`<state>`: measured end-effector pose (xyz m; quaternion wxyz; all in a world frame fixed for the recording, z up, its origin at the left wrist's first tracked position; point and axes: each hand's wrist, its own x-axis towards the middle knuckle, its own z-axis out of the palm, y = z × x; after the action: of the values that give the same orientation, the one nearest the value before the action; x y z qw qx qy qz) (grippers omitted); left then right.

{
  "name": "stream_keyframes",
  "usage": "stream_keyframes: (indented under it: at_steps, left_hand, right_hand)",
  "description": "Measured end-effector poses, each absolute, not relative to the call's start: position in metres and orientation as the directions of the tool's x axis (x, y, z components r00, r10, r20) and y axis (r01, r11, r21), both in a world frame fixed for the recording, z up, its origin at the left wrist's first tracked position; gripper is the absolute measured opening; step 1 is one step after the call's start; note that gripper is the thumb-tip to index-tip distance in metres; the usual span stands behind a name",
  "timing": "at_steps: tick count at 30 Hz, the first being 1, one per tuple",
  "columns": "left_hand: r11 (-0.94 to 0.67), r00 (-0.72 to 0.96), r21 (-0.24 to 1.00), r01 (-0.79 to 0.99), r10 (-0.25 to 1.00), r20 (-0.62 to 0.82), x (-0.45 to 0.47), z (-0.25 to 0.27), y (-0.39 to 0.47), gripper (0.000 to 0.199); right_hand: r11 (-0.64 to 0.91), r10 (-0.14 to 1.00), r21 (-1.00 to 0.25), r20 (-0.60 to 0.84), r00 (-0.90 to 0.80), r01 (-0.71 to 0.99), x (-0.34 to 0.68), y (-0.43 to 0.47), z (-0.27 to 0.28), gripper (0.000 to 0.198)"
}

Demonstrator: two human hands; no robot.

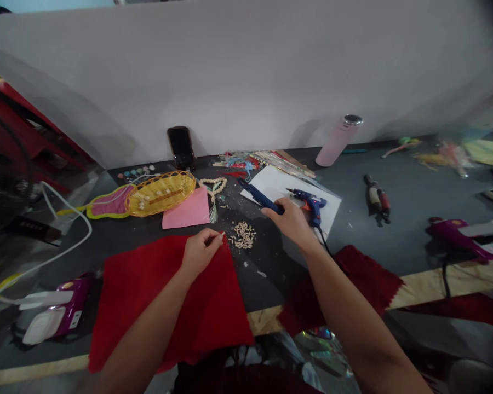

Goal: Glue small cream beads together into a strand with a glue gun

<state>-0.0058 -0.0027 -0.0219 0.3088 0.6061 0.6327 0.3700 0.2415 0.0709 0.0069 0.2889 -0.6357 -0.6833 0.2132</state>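
My left hand [199, 254] pinches a small pale stick-like piece [222, 235] over the corner of a red cloth [156, 273]. My right hand [290, 220] is closed around the end of a long dark blue tool [258, 195]; its exact kind is unclear. The tool points away to the upper left, across the edge of a white sheet [267, 178]. A blue glue gun [314, 205] lies on that sheet, just right of my right hand. Between my hands a heap of short pale pellets [243, 235] is spread on the dark table.
A yellow woven basket [160, 194], pink paper [189, 210] and a tasselled bead string [213, 189] lie at left. Behind stand a phone [181, 146] and a pink bottle [339, 141]. Pliers [377, 200] lie at right. Purple devices [72, 306] sit at both sides.
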Motion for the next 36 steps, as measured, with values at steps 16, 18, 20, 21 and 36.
stream_keyframes:
  at_steps: [16,18,20,21,36]
  left_hand:
    - [-0.011,-0.062,0.843,0.538,0.997,0.053,-0.006,-0.023,-0.003,0.021]
    - [-0.008,-0.063,0.839,0.544,0.997,0.049,-0.007,-0.023,-0.003,0.021]
    - [-0.007,-0.059,0.834,0.552,0.997,0.048,-0.007,-0.022,-0.003,0.021]
    - [-0.008,-0.057,0.833,0.554,0.997,0.048,-0.007,-0.022,-0.003,0.021]
    - [0.054,-0.132,0.975,0.217,0.991,-0.026,-0.007,0.0,-0.002,0.021]
  right_hand:
    - [-0.157,0.971,-0.958,-0.106,-0.212,-0.241,0.218,0.058,0.001,0.029]
    - [-0.183,0.971,-0.938,-0.125,-0.206,-0.294,0.217,0.057,0.006,0.026]
    - [-0.186,0.974,-0.915,-0.124,-0.19,-0.357,0.216,0.056,0.008,0.024]
    - [-0.174,0.977,-0.91,-0.114,-0.178,-0.376,0.215,0.056,0.008,0.024]
    - [0.04,0.979,-0.977,0.08,-0.189,-0.209,0.223,0.052,0.003,0.035]
